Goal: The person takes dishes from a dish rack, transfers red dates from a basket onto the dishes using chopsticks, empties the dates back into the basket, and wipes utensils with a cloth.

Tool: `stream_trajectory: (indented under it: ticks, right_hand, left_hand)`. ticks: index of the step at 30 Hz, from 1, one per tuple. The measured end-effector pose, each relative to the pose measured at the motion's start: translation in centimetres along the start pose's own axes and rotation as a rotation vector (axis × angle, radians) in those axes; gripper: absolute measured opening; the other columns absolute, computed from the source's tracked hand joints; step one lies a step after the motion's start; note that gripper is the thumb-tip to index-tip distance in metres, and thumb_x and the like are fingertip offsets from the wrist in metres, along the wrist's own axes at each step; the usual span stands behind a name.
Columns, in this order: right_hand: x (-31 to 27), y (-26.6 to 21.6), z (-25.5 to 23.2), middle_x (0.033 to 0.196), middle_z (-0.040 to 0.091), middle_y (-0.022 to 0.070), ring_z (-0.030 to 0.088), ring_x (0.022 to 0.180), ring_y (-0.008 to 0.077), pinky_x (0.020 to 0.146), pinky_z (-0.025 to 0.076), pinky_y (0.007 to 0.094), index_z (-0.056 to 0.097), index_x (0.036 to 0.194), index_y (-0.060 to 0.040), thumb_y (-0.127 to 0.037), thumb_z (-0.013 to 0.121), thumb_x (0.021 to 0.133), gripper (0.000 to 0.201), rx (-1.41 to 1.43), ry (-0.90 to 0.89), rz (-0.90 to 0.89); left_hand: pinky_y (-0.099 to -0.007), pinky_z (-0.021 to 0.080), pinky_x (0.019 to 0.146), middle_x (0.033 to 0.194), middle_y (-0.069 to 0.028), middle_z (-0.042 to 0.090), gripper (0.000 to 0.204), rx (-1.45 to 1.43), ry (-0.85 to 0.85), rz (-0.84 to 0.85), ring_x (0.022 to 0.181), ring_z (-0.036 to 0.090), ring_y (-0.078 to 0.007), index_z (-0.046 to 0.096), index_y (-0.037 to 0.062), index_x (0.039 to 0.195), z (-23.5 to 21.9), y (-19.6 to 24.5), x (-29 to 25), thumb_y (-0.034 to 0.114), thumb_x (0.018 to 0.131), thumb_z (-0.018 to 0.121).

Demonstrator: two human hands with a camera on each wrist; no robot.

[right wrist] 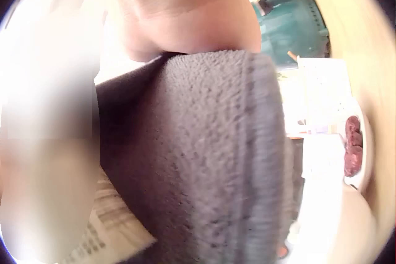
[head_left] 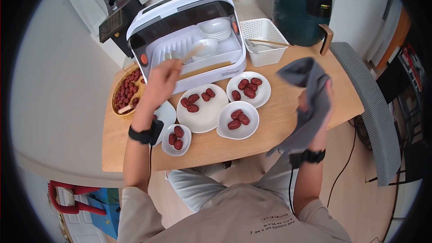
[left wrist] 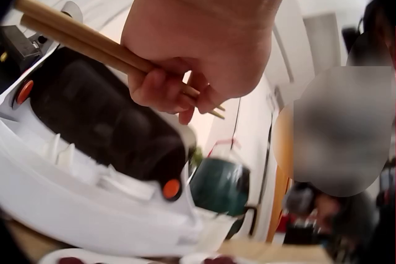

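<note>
My left hand (head_left: 163,81) is raised in front of the white dish cabinet (head_left: 237,63), gripping a pair of wooden chopsticks (left wrist: 74,35). The chopsticks run through the curled fingers, their thin tips poking out past them. On the right, my right hand (head_left: 330,101) holds a grey cloth (right wrist: 204,134) that hangs down over the table's front edge. The cloth covers most of that hand's fingers. Inside the cabinet stand stacked white bowls (head_left: 215,28), and more chopsticks (head_left: 207,69) lie along its front.
Red dates lie on a large plate (head_left: 207,119), a smaller plate (head_left: 265,96), a handled bowl (head_left: 225,128) and a small bowl (head_left: 166,146). A basket of dates (head_left: 116,103) stands left. A white basket with utensils (head_left: 270,56) and a green air fryer (head_left: 297,13) stand back right.
</note>
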State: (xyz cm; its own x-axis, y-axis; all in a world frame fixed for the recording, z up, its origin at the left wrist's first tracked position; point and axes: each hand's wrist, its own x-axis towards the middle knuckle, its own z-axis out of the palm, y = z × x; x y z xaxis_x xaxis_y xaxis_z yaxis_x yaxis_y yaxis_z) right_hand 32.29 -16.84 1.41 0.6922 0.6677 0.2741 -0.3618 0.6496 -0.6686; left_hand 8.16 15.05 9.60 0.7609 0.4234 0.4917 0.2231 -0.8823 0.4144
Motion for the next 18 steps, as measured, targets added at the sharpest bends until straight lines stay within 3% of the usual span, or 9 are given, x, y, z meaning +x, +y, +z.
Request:
stream_trajectory:
  ticks: [1,3,4,6,7,9,11,15,18]
  right_hand:
    - [1.7,-1.3,1.0,0.074,0.048,0.0016,0.042,0.060,0.0103,0.053,0.033,0.0203,0.051,0.093,-0.0099,-0.036,0.043,0.102,0.028,0.154,-0.009,-0.077]
    - [4.8,-2.1,-1.3,0.069,0.037,0.0001,0.035,0.058,0.0108,0.053,0.031,0.0222,0.048,0.091,-0.0087,-0.027,0.041,0.104,0.024,0.533,-0.110,-0.133]
    - [6.4,-2.6,-2.5,0.069,0.037,0.0001,0.035,0.058,0.0108,0.053,0.031,0.0222,0.048,0.091,-0.0087,-0.027,0.041,0.104,0.024,0.535,-0.108,-0.152]
    - [9.0,-3.4,-4.6,0.069,0.029,-0.0005,0.031,0.058,0.0113,0.054,0.031,0.0237,0.044,0.088,-0.0084,-0.020,0.041,0.104,0.020,0.903,-0.006,0.023]
    - [9.9,-3.2,-5.6,0.069,0.029,-0.0005,0.031,0.058,0.0113,0.054,0.031,0.0237,0.044,0.088,-0.0084,-0.020,0.041,0.104,0.020,0.905,-0.007,0.007]
    - [11.4,-2.7,-7.4,0.069,0.031,0.0003,0.032,0.058,0.0112,0.055,0.031,0.0244,0.043,0.086,-0.0097,-0.019,0.040,0.104,0.020,0.420,-0.088,-0.069]
    - [12.0,-2.3,-8.1,0.067,0.032,0.0005,0.032,0.057,0.0109,0.055,0.031,0.0241,0.041,0.085,-0.0103,-0.020,0.037,0.105,0.023,0.415,-0.100,-0.065]
    - [11.3,-1.6,-7.6,0.066,0.033,0.0005,0.032,0.055,0.0106,0.053,0.031,0.0234,0.041,0.082,-0.0097,-0.025,0.035,0.105,0.028,0.536,-0.170,0.055]
    - [11.6,-1.1,-8.2,0.067,0.037,0.0012,0.034,0.056,0.0106,0.054,0.031,0.0235,0.040,0.083,-0.0096,-0.028,0.035,0.104,0.028,0.553,-0.191,0.067]
  left_hand:
    - [-0.0424,0.049,0.071,0.081,-0.0172,0.059,0.026,0.123,-0.116,0.119,0.076,0.060,-0.0363,0.061,-0.0023,0.106,1.4,-1.0,1.0,0.020,0.095,0.052]
    - [-0.0449,0.049,0.075,0.087,-0.0211,0.059,0.028,0.184,-0.213,0.138,0.082,0.059,-0.0405,0.061,-0.0022,0.105,4.0,-2.6,1.9,0.021,0.095,0.051]
    - [-0.0474,0.048,0.079,0.093,-0.0250,0.060,0.029,0.242,-0.304,0.142,0.087,0.058,-0.0447,0.062,-0.0022,0.105,4.9,-2.9,2.5,0.023,0.094,0.050]
    - [-0.0467,0.047,0.083,0.096,-0.0262,0.059,0.032,0.265,-0.385,0.146,0.090,0.058,-0.0440,0.061,-0.0039,0.108,6.0,-2.8,3.4,0.023,0.096,0.048]
    - [-0.0461,0.046,0.086,0.098,-0.0274,0.058,0.035,0.289,-0.463,0.131,0.094,0.057,-0.0434,0.060,-0.0057,0.112,6.3,-2.7,3.6,0.023,0.098,0.045]
    - [-0.0454,0.046,0.087,0.099,-0.0270,0.057,0.037,0.271,-0.462,0.173,0.097,0.057,-0.0432,0.059,-0.0053,0.114,6.9,-2.7,3.5,0.025,0.098,0.046]
    - [-0.0460,0.047,0.085,0.097,-0.0258,0.058,0.035,0.271,-0.399,0.212,0.095,0.058,-0.0425,0.060,-0.0041,0.110,7.7,-2.9,3.2,0.026,0.098,0.046]
    - [-0.0443,0.048,0.080,0.093,-0.0234,0.059,0.027,0.439,-0.474,0.262,0.090,0.060,-0.0403,0.061,-0.0035,0.105,7.7,2.4,5.7,0.020,0.096,0.050]
    - [-0.0397,0.049,0.073,0.089,-0.0195,0.061,0.013,0.136,-0.414,0.325,0.083,0.062,-0.0362,0.063,-0.0044,0.096,10.4,6.0,9.7,0.003,0.089,0.055]
